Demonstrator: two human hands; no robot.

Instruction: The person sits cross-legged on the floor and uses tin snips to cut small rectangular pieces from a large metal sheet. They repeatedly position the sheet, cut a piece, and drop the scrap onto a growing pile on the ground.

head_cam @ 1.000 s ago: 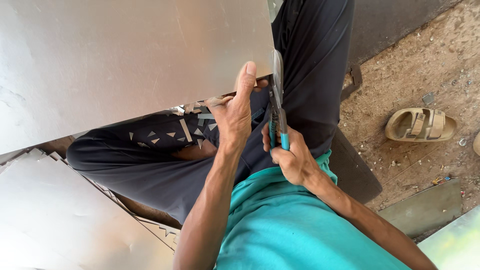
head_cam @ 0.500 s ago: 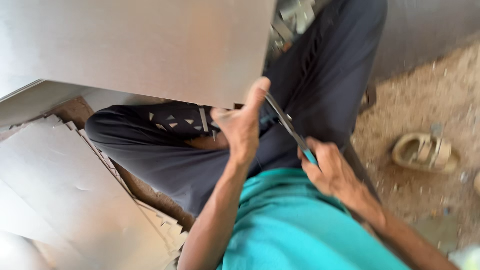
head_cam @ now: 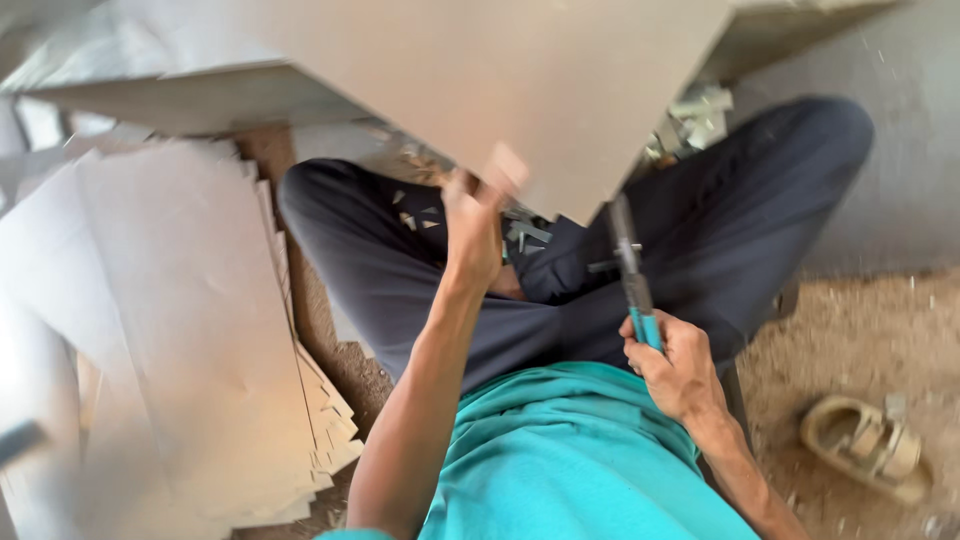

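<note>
My left hand (head_cam: 475,225) grips the near edge of a large grey metal sheet (head_cam: 480,80) that is held up over my lap. My right hand (head_cam: 675,365) is closed around the blue handles of tin snips (head_cam: 628,270), whose dark blades point up at the sheet's lower right corner. I sit cross-legged in dark trousers (head_cam: 400,270) and a teal shirt (head_cam: 570,460). Small metal offcuts (head_cam: 520,232) lie on my lap below the sheet.
A stack of cut grey sheets (head_cam: 180,330) lies on the ground at my left. A tan sandal (head_cam: 868,445) rests on the dirt floor at lower right. More scrap pieces (head_cam: 690,115) lie behind my right knee.
The view has swung so the sheet sits more centrally above my lap. My left hand has slid along its edge, and the snips now stand upright at the sheet's corner.
</note>
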